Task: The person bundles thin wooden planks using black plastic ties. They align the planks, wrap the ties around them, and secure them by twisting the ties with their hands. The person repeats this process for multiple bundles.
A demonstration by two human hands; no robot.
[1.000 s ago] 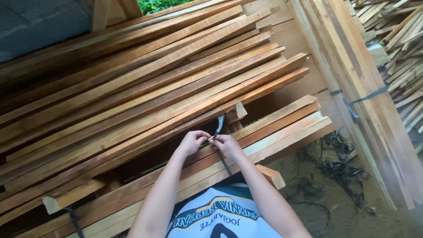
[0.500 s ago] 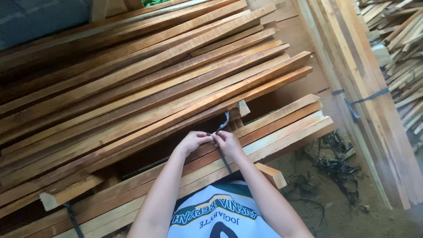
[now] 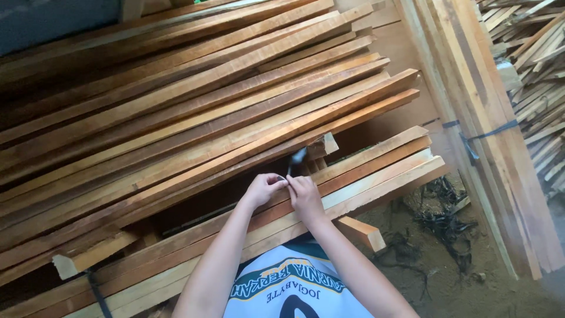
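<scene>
A big pile of long wooden boards (image 3: 194, 106) leans across most of the view. In front of it lies a smaller bundle of flat boards (image 3: 365, 176), and this is where the hands are busy. Off to the right stands another bundle (image 3: 488, 147), tied round with a dark band (image 3: 482, 136). The ground (image 3: 435, 271) below is dirt with dark scraps on it.

The left hand (image 3: 263, 189) and the right hand (image 3: 305, 197) meet on top of the front bundle, touching each other. The fingers (image 3: 281, 183) of both hands are pressed together, pinching a thin dark strap (image 3: 296, 160). The strap goes up from the hands toward a short wood block (image 3: 322, 145) at the edge of the big pile.

What could go wrong? I think the strap could slip out of the pinch, because it is thin and smooth. If it snaps loose, it may flick the hands. The rough board edges could give a splinter. The boards above lean loosely, so a hard tug might make one slide down.
</scene>
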